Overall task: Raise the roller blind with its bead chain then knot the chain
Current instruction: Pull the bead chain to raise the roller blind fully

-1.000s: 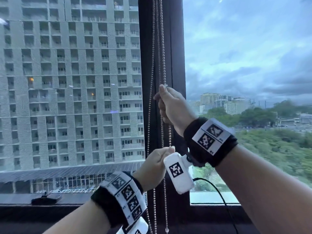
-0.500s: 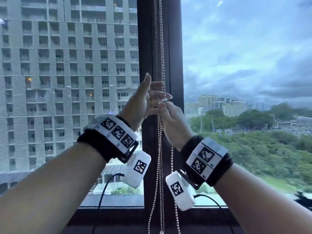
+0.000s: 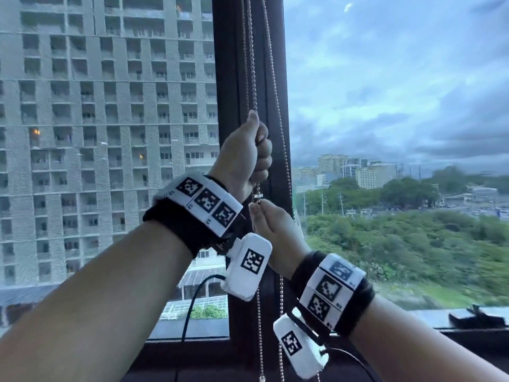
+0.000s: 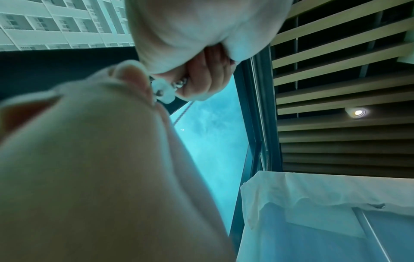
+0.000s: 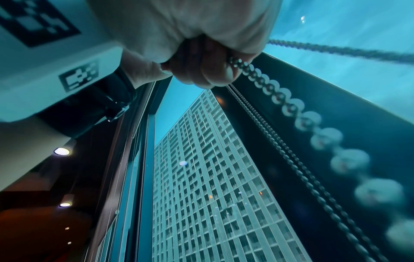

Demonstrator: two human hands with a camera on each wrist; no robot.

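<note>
Several strands of metal bead chain (image 3: 252,64) hang in front of the dark window post (image 3: 228,78). My left hand (image 3: 257,150) is raised and grips one strand in a fist. Just under it a small white connector (image 3: 258,195) sits on the chain. My right hand (image 3: 260,213) pinches the same strand right below that connector. In the left wrist view the left hand's curled fingers (image 4: 201,76) hold the beads above the connector (image 4: 162,90), and the right hand (image 4: 100,150) fills the foreground. The chain (image 5: 275,95) runs out from curled fingers in the right wrist view. The glass is uncovered.
The chain ends dangle low near the sill (image 3: 261,377). A dark object (image 3: 476,319) lies on the right sill. Black cables (image 3: 192,304) trail from the wrist cameras. White fabric (image 4: 313,195) hangs beside the window under a slatted ceiling (image 4: 336,70).
My left hand rose from below the right hand, reached the chain with fingers spread, and now grips it in a fist above the right hand. The right hand has come lower on the chain.
</note>
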